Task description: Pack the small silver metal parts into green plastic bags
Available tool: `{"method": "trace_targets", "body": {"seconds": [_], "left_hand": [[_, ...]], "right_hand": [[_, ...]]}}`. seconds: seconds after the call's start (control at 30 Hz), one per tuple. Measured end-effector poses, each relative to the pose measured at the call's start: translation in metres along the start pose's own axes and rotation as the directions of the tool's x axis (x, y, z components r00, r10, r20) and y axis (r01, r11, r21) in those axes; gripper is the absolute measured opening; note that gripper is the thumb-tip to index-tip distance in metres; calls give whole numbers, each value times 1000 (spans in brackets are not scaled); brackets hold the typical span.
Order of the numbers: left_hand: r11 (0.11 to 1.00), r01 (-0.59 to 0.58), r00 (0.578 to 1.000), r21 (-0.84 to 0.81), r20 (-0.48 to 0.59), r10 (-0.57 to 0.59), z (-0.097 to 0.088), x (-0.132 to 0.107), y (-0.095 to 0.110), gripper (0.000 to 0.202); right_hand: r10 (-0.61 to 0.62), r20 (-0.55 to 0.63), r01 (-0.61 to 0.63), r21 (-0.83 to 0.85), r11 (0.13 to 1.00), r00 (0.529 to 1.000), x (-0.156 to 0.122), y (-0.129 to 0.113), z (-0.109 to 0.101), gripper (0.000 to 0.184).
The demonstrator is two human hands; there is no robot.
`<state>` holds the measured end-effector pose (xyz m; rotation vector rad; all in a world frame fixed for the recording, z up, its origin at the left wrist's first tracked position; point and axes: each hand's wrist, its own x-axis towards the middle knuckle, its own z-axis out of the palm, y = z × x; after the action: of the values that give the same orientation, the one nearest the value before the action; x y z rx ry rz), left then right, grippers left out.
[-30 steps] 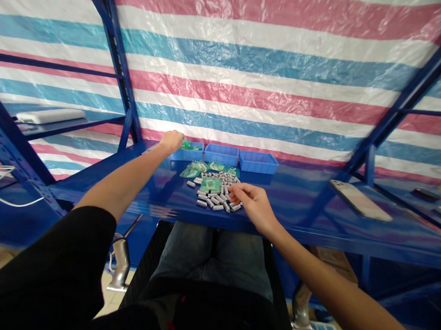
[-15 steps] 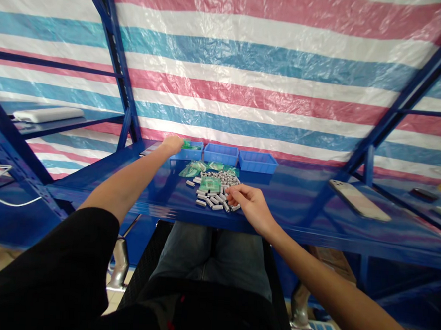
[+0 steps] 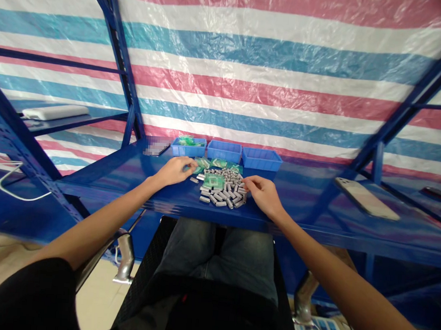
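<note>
Small silver cylinders (image 3: 229, 193) lie in a loose pile on the blue table. A clear green plastic packet (image 3: 214, 181) rests on top of them, and more green packets (image 3: 220, 163) lie behind the pile. My left hand (image 3: 176, 171) is at the pile's left back edge with thumb and fingers curled together beside a green packet; whether anything is between the fingertips is too small to tell. On the pile's right side, my right hand (image 3: 265, 195) has thumb and forefinger brought together at the cylinders. What those fingertips hold, if anything, cannot be made out.
Behind the pile stand three blue bins in a row: the left bin (image 3: 188, 150) contains green packets, beside the middle bin (image 3: 224, 151) and right bin (image 3: 261, 159). A phone (image 3: 368, 198) lies at the right. Blue rack posts (image 3: 118, 54) rise at both sides.
My left hand has come back from the left bin, down and right to the pile's edge; green packets show in that bin. My right hand stays by the pile's right side.
</note>
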<state>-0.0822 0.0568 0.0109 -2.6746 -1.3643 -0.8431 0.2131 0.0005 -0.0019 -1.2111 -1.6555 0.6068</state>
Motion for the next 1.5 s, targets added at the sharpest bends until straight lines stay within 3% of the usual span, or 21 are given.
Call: {"method": "trace_targets", "body": {"seconds": [0.27, 0.33, 0.43, 0.5, 0.57, 0.63, 0.7, 0.8, 0.87, 1.03, 1.13, 1.3, 1.5], "left_hand": [[998, 67, 998, -6, 16, -67, 8, -2, -4, 25], [995, 93, 995, 32, -46, -92, 5, -4, -3, 25], [987, 163, 959, -10, -232, -161, -2, -7, 3, 23], [972, 180, 905, -150, -362, -223, -7, -6, 12, 22], [927, 144, 859, -347, -422, -291, -8, -3, 26, 22], [839, 85, 858, -538, -388, -336, -5, -1, 47, 22], [730, 59, 901, -681, -278, -332, 1, 0, 71, 24], [632, 66, 947, -772, -151, -282, 10, -2, 104, 24], [583, 72, 959, -809, -105, -263, 16, -3, 115, 24], [606, 106, 965, -788, -65, -252, 27, -9, 109, 35], [634, 112, 975, -765, -38, -218, 33, -13, 104, 29], [621, 65, 977, -781, -77, -199, 35, -16, 105, 21], [634, 29, 982, -773, -96, -161, 33, -20, 106, 22]], "right_hand": [[-57, 0, 56, -172, 983, 998, -5, -5, 2, 28], [-65, 0, 64, -185, 981, 998, -5, -5, 3, 28], [-77, -7, 74, -193, 978, 997, -6, -6, 3, 29], [-102, -15, 97, -188, 977, 995, -7, -8, 4, 29], [-139, -15, 134, -175, 975, 990, -8, -10, 5, 29], [-188, -3, 186, -150, 971, 982, -10, -12, 8, 31], [-243, 20, 244, -109, 964, 970, -12, -15, 11, 36], [-270, 67, 274, -70, 959, 961, -13, -15, 15, 29], [-242, 89, 248, -66, 966, 966, -12, -13, 16, 24], [-154, 86, 147, 80, 986, 984, -8, -4, 18, 30], [-145, 117, 124, 168, 978, 982, -8, -4, 21, 31], [-120, 157, 68, 302, 951, 980, -13, -16, 26, 29], [-54, 214, -22, 337, 941, 975, -17, -23, 27, 33]]}}
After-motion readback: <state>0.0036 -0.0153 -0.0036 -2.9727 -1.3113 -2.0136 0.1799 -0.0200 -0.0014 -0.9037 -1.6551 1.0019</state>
